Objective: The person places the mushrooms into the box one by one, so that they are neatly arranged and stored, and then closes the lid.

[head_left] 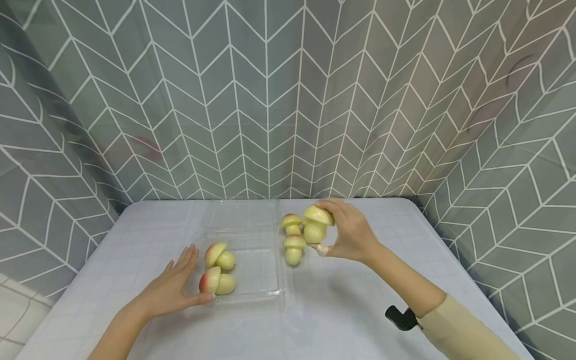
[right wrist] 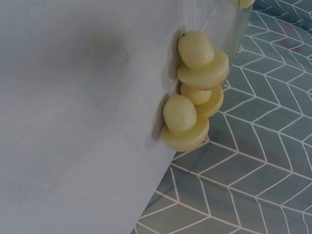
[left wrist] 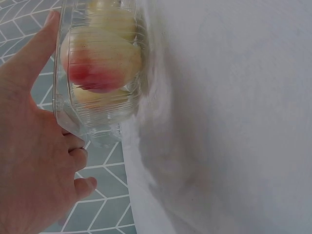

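Around a pale yellow-green mushroom-shaped piece (head_left: 314, 231), my right hand (head_left: 348, 230) has its fingers over the cap and its thumb by the base. Two more mushroom-shaped pieces, one farther back (head_left: 292, 229) and one nearer (head_left: 294, 250), stand just left of it; the right wrist view shows three such pieces, the hand out of frame. My left hand (head_left: 173, 287) spreads along the left side of a clear plastic container (head_left: 258, 291), thumb at its front corner. Inside, two red-tinted pieces, one behind (head_left: 220, 256) and one in front (head_left: 217, 281), lie on their sides.
The container's clear lid (head_left: 241, 215) lies folded back toward the curtain (head_left: 270, 100). A white cloth covers the table (head_left: 342, 315). Patterned curtain surrounds the back and both sides. A black device (head_left: 402, 318) sits by the right sleeve (head_left: 459, 325).
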`<state>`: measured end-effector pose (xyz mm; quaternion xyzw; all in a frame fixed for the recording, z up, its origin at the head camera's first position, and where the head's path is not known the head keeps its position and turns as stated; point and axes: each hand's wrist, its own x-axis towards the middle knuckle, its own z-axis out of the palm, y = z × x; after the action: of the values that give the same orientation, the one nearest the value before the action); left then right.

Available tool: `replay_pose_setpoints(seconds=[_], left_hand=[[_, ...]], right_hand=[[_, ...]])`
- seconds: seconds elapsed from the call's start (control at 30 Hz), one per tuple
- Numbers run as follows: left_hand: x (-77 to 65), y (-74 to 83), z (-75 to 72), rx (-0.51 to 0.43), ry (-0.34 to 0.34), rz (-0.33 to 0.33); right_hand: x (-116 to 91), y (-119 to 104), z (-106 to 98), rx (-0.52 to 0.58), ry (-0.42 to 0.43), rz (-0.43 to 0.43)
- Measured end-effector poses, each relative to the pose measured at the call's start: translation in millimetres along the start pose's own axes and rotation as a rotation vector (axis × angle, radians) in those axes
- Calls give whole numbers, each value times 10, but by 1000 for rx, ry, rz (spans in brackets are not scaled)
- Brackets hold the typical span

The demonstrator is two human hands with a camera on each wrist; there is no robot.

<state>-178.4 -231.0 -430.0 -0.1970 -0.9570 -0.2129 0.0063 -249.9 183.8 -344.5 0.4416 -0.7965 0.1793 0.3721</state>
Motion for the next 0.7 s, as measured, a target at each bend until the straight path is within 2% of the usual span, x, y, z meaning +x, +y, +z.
replay_pose_setpoints(seconds=[0.4, 0.7], left_hand=[[-4, 8, -9, -2, -8, -8], [2, 17, -15, 9, -11, -9]], right_hand=[[191, -74, 105, 31, 7, -53], [287, -129, 174, 39, 9, -62]])
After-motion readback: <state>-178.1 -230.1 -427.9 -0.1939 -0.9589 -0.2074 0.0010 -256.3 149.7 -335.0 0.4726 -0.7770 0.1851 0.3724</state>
